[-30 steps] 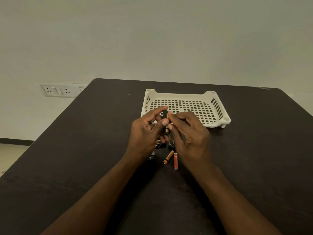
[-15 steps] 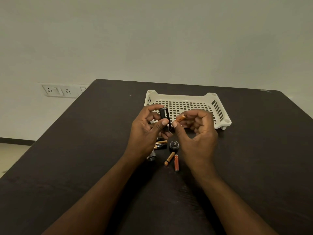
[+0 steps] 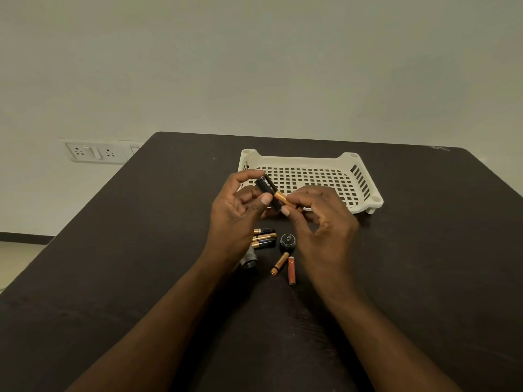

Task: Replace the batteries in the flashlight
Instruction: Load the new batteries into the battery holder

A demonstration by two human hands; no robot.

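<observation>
Batteries (image 3: 263, 238) lie on dark table (image 3: 141, 250) below pale wall (image 3: 254, 66); left grip (image 3: 237, 210) clasps holder (image 3: 267, 190), right grip (image 3: 319, 219) pinches battery (image 3: 284, 200).

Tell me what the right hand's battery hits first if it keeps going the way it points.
The right hand pinches a copper battery aimed up-left; first in line is the black battery holder gripped by the left hand. They look touching already, though depth is unclear.

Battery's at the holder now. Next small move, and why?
Probably slide the battery further along the black battery holder into a slot. The right hand pinches its near end, its far end already meets the holder, and the left hand grips the holder steady. Whether it is aligned with a slot I cannot tell.
</observation>
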